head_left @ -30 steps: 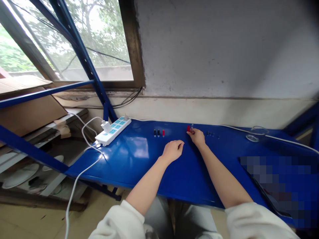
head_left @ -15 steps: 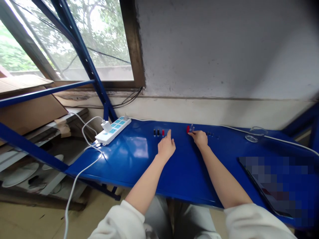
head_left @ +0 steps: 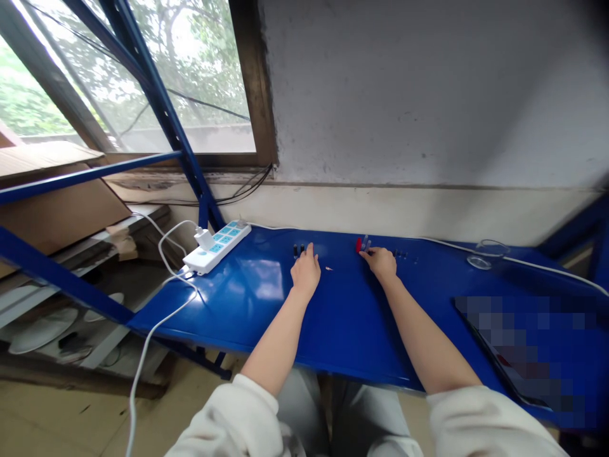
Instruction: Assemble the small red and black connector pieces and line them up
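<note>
Two pale sleeves point(head_left: 228, 416) are seen nearest, over one glossy blue tabletop point(head_left: 347, 330). The left hand point(head_left: 306, 276) is held with its index finger extended; whether anything is gripped cannot be told. Just left of that finger, two small black cylinders point(head_left: 295, 251) are lined up side by side, long axes parallel, pointing up the view. The right hand point(head_left: 383, 264) is narrowed at one small red cylindrical piece point(head_left: 358, 245) near the table's far edge, likewise aligned; whether it is gripped cannot be told.
</note>
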`<state>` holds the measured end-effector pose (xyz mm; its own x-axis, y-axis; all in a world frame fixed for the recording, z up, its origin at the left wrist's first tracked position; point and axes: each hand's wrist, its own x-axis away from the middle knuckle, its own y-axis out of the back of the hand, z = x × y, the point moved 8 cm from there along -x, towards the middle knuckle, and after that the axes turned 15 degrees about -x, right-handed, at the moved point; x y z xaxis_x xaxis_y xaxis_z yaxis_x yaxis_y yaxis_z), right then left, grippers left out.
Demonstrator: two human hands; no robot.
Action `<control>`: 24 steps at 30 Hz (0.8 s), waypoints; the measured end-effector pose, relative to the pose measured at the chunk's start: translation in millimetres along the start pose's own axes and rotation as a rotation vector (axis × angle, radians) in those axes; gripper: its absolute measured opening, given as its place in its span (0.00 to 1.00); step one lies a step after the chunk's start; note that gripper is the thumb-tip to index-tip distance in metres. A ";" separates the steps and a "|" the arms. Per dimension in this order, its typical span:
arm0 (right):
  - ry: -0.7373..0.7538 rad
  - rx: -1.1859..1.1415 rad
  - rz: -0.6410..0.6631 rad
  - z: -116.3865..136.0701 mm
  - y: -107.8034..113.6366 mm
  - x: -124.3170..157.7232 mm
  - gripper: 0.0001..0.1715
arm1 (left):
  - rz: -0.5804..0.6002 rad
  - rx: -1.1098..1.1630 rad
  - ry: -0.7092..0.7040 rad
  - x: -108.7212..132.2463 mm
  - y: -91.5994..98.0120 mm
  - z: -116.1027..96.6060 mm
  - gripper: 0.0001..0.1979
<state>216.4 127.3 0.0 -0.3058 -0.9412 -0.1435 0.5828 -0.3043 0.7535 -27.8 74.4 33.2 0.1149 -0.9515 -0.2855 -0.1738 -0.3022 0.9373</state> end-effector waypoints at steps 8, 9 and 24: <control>0.056 0.251 0.019 25.0 17.8 21.3 0.13 | -0.085 0.422 -0.029 -1.7 -1.2 -0.7 0.07; 0.071 0.282 0.008 29.9 20.6 26.6 0.13 | -0.083 0.517 -0.056 -1.3 -2.6 -4.3 0.06; 0.223 -0.571 0.015 67.8 13.7 77.3 0.31 | 0.154 1.012 -0.316 17.2 -1.4 -50.0 0.07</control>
<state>149.7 60.3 42.7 -0.1653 -0.9353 -0.3129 0.9163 -0.2629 0.3021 23.3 61.3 37.0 -0.2103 -0.9115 -0.3534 -0.9119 0.0525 0.4071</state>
